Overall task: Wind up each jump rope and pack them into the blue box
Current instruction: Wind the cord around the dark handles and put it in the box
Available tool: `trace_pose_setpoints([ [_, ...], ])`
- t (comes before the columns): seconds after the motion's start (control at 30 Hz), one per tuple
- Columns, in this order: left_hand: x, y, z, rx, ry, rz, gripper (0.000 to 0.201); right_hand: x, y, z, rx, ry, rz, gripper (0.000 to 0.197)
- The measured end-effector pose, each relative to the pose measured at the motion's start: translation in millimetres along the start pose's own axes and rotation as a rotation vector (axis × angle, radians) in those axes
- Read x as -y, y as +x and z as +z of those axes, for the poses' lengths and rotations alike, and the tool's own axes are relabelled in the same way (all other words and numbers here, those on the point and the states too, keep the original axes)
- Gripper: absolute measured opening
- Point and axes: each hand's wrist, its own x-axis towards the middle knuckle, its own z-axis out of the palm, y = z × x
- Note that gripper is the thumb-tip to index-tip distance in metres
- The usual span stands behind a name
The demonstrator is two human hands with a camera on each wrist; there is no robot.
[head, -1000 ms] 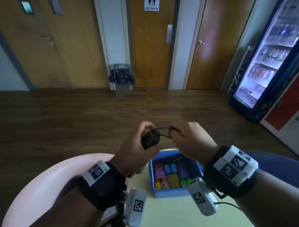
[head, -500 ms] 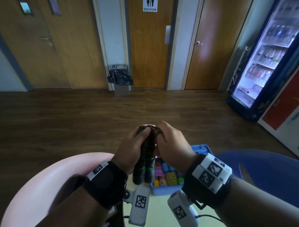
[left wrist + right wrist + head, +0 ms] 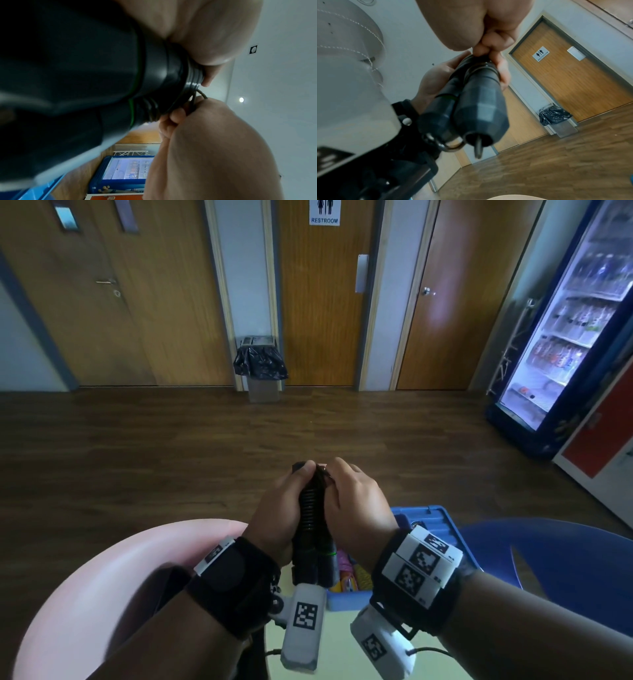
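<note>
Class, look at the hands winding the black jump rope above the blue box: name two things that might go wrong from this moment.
1. The right hand pinches only the thin cord at the top of the handles; if it slips, the coils may spring loose.
2. The left hand holds the handles over the blue box, already crowded with wound ropes; the bundle may not fit.

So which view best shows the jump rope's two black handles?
Right wrist: both jump rope handles show side by side, end caps visible. Head view shows them partly hidden between hands; left wrist too close, blurred.
</note>
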Motion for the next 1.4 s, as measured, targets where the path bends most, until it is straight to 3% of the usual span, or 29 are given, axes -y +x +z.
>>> trace_pose_setpoints([
  [0.27, 3, 1, -4, -0.044, -0.041, -0.102, 0.036, -2, -2, 5, 0.064, -0.048, 0.016, 0.012],
  [0.6, 8, 2, -10, -0.084, -0.028, -0.223, 0.037, -4, -5, 5, 0.196, -0.130, 0.059, 0.017],
  [0.77, 4, 5, -17, -0.121, 0.004, -0.255, 0.045, -8, -14, 19, 0.242, -0.169, -0.105, 0.025],
  [0.9, -3, 6, -19, -0.059, 0.005, -0.203, 0.028, -9, -12, 19, 0.176, -0.088, -0.118, 0.007],
  [0.97, -9, 4, -16, -0.011, -0.001, -0.172, 0.024, -9, -10, 14, 0.111, 0.007, -0.106, 0.012],
  [1.07, -13, 2, -17, 0.028, 0.022, -0.111, 0.026, -11, -10, 7, 0.129, 0.155, 0.074, 0.021],
  [1.2, -11, -1, -24, 0.037, 0.021, -0.078, 0.033, -6, -11, -7, 0.261, 0.530, 0.368, 0.012],
  [1.27, -8, -4, -24, 0.025, 0.075, 0.025, 0.034, -5, -11, -10, 0.301, 0.631, 0.510, 0.018],
  [1.4, -10, -7, -16, 0.011, 0.250, 0.364, 0.035, -8, -13, -6, 0.395, 0.675, 0.821, 0.050],
])
